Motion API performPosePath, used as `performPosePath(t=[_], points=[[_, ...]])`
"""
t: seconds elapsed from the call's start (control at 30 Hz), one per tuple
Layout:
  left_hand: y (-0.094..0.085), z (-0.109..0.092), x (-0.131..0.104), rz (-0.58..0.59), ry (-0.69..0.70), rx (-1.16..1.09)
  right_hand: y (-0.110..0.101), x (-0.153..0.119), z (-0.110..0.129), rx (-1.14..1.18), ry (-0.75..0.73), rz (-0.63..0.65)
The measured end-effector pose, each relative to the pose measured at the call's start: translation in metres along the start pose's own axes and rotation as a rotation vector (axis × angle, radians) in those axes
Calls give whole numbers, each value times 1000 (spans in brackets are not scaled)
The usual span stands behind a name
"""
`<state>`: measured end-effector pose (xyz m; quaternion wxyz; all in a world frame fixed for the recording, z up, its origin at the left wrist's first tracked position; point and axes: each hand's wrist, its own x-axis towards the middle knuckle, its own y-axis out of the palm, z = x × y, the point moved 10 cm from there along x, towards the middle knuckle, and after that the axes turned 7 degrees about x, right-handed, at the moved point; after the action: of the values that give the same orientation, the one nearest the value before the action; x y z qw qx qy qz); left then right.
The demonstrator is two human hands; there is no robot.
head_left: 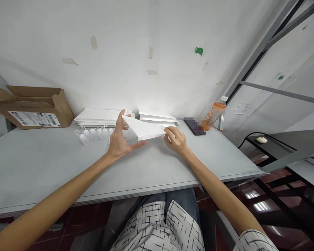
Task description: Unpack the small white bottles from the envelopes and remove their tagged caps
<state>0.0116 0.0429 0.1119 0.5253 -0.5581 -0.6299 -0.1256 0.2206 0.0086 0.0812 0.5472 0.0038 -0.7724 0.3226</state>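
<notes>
Covering some small white bottles (94,134), the person's left hand (117,142) spreads its grip apart at a folded white card (146,129) above the tabletop (146,167), its right end clamped by the right hand (176,140), fingertips partly hidden.

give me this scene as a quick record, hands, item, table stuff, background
left hand: spread at the left end of the item; firmness of contact unclear
right hand: pinching the item's right end
item: white folded piece, held above the table
table left: open cardboard box with a printed label
table middle: two white stacks by the wall; small white bottles before the left one
table right: dark phone-like slab, orange bottle
background: white wall
</notes>
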Motion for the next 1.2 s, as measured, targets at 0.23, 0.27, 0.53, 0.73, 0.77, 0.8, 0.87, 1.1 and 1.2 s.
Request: performPosePath(t=[0.23, 0.27, 0.53, 0.73, 0.77, 0.8, 0.87, 1.1, 1.2], points=[[-2, 1, 7, 38, 22, -342, 14, -4, 21, -12, -104, 118], [-1, 2, 7, 49, 19, -347, 15, -4, 21, -25, -107, 124], [-2, 3, 7, 79, -24, -237, 7, -1, 10, -84, -44, 85], [-9, 2, 7, 6, -85, -138, -12, 0, -30, 45, 289, -20], [-9, 1, 7, 10, -79, -129, -15, -2, -37, 67, 336, -39], [-8, 0, 7, 16, -68, -120, -16, -4, -43, 87, 375, -57], [-6, -5, 6, 36, -21, -103, -19, -7, -52, 127, 425, -90], [2, -35, -7, 45, 277, 16, -24, -4, -57, 319, 418, -119], [-3, -30, -5, 9, 182, 11, -25, -4, -60, 322, 438, -137]])
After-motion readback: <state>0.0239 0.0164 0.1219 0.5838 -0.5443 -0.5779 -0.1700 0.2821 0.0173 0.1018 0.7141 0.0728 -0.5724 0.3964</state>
